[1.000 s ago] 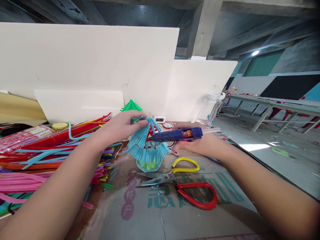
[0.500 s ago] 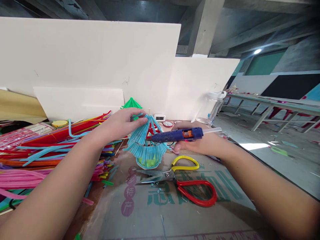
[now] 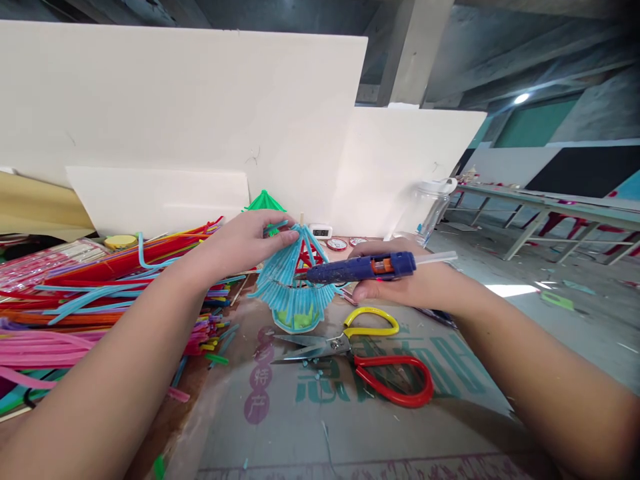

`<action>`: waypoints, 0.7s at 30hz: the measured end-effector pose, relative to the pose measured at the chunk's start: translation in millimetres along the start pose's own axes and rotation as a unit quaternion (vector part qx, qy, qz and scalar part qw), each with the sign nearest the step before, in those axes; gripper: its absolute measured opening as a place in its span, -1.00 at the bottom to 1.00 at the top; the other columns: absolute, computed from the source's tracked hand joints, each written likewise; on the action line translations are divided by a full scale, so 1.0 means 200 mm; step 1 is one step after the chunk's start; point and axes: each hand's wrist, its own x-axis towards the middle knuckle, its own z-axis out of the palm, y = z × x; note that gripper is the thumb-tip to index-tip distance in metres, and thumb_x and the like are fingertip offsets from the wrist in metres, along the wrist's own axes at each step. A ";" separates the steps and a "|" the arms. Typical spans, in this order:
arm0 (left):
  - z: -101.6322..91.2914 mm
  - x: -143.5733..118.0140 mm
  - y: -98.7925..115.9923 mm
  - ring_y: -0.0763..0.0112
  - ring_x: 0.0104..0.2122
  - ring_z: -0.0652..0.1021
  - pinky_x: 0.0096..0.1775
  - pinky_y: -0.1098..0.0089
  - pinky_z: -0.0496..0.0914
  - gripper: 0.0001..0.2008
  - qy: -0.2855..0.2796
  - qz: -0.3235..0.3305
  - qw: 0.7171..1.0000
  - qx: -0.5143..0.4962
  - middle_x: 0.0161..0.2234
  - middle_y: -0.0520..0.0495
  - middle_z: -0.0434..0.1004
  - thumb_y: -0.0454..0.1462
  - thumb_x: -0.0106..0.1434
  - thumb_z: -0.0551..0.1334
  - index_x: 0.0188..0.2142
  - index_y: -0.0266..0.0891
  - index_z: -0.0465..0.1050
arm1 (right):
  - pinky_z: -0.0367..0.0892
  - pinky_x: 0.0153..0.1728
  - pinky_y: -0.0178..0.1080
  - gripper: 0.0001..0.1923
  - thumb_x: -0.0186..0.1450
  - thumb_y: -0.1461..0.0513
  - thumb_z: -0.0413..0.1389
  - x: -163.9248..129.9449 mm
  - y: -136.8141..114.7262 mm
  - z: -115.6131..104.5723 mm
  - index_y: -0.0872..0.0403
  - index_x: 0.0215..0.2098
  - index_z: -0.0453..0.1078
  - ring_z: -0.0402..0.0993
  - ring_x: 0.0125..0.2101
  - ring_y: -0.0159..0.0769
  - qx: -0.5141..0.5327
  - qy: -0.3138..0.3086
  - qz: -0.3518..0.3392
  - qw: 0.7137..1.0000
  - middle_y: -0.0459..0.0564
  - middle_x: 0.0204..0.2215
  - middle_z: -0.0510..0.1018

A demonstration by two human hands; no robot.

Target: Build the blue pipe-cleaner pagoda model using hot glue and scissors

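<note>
A small pavilion model (image 3: 299,293) stands upright, its two-tiered roof covered with light-blue pipe cleaners and a gap in the upper tier showing red framework. My left hand (image 3: 263,237) is at the roof's upper left, thumb and fingers pinched on a light-blue pipe cleaner (image 3: 285,223), mostly hidden. In my right hand (image 3: 395,280) is a dark-blue glue gun (image 3: 345,269), a clear glue stick protruding from its rear. The gun's nozzle points left and appears to meet the roof at the gap. Scissors (image 3: 340,345) with yellow and red handles lie partly open in front.
Bundles of coloured pipe cleaners (image 3: 110,300) cover the left side. Behind the model are a green roof (image 3: 265,201), a small digital clock (image 3: 321,231) and white boards (image 3: 175,107). A clear jar (image 3: 425,207) stands at the back right. Printed sheeting (image 3: 280,427) covers the tabletop.
The view has tilted slightly downward. Both hands stay nearly in place at the model, and the glue gun's nozzle remains at the roof gap.
</note>
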 end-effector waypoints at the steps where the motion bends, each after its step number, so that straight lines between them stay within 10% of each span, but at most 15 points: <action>1: 0.00 0.00 0.00 0.24 -0.24 0.51 -0.25 0.32 0.28 -0.60 0.000 0.001 1.000 0.002 -0.16 -0.05 0.58 0.02 0.32 0.07 -0.09 -0.16 0.50 | 0.40 -0.31 -0.26 -0.58 0.07 -0.07 0.31 0.00 -0.01 0.00 0.07 -0.29 0.52 0.54 -0.31 -0.19 0.001 -0.007 0.002 1.000 0.02 -0.33 0.62; 21: 0.00 0.00 0.00 0.24 -0.26 0.51 -0.27 0.33 0.28 -0.57 0.001 0.000 1.000 0.008 -0.18 -0.07 0.58 0.04 0.32 0.06 -0.10 -0.17 0.50 | 0.39 -0.21 -0.24 -0.62 0.12 -0.04 0.30 0.00 -0.04 0.02 -0.02 -0.19 0.51 0.54 -0.22 -0.18 -0.020 -0.028 0.021 0.999 -0.05 -0.28 0.62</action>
